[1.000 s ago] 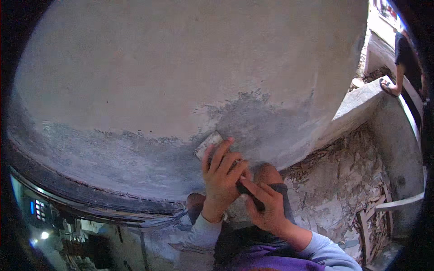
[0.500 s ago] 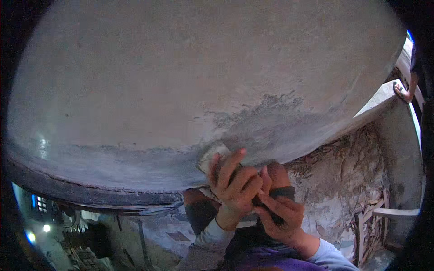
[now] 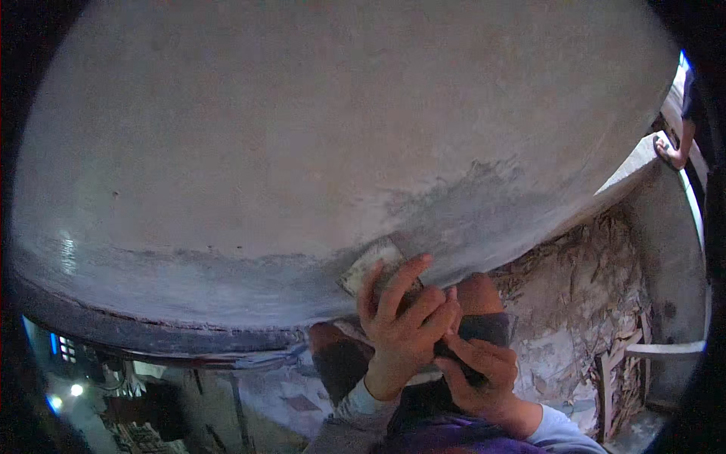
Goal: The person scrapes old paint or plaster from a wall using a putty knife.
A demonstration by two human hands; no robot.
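Note:
A large curved grey-brown surface (image 3: 265,136), like clay or plaster, fills the upper view, with a smoother, darker grey band along its lower edge. Against that band lies the broad, smeared blade of a trowel (image 3: 376,261), slightly tilted. My left hand (image 3: 408,318) grips the tool near its blade, two fingers stretched along the blade's back and the others curled. Just below and to the right, my right hand (image 3: 484,371) is closed round its dark handle, mostly hidden by the fingers. A rough, darker patch (image 3: 461,185) shows above the blade.
My knees (image 3: 478,295) are bent under the surface's edge. A rough, flaking wall (image 3: 567,318) and a wooden frame (image 3: 605,378) stand at the right. Another person's hand (image 3: 671,151) rests on a pale ledge at the far right. Lamps glow at lower left.
The trowel and both my hands have shifted slightly right and down in the picture, still against the surface. The view has tilted a little. The other person's hand has moved slightly left.

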